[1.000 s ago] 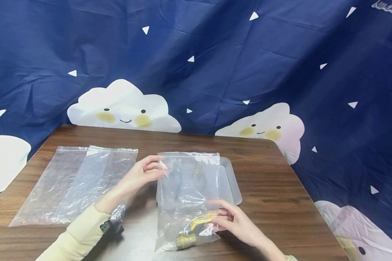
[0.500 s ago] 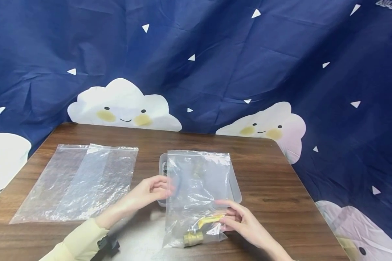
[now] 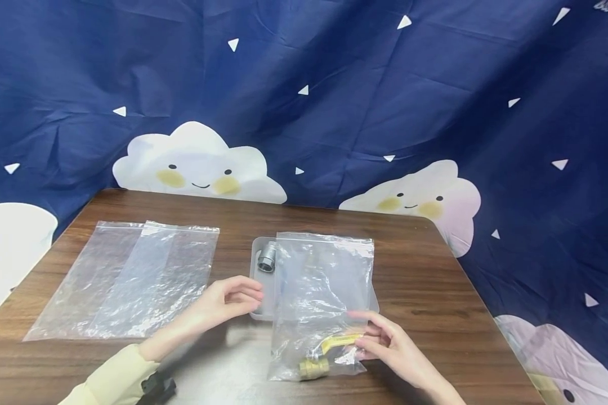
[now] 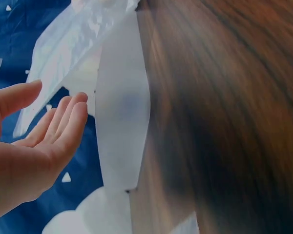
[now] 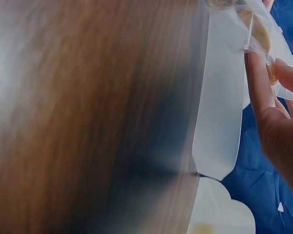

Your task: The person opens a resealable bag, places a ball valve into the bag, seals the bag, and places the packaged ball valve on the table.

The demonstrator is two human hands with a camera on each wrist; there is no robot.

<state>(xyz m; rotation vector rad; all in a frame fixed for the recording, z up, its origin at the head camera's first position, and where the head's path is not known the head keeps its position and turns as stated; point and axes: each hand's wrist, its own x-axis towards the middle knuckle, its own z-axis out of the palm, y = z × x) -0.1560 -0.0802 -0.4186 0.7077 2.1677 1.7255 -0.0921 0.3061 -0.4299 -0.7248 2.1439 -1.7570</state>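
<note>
A brass ball valve with a yellow lever lies inside a clear zip bag, in its lower end. My right hand pinches the lever through the plastic and holds the bag up in front of a pale plastic tray. Apart from the bag, my left hand hovers by the tray's left front side with relaxed fingers and holds nothing; the left wrist view shows this hand too. A silvery metal fitting sits in the tray's far left corner. The bag covers most of the tray.
Flat on the left of the wooden table lie two overlapping clear zip bags. Behind the table hangs a dark blue curtain with cloud prints. A small black device is under the left sleeve.
My right hand has carried the bag with the valve rightward, uncovering the metal fitting in the tray. My left hand, earlier at the bag's left edge, has come down and away from it.
</note>
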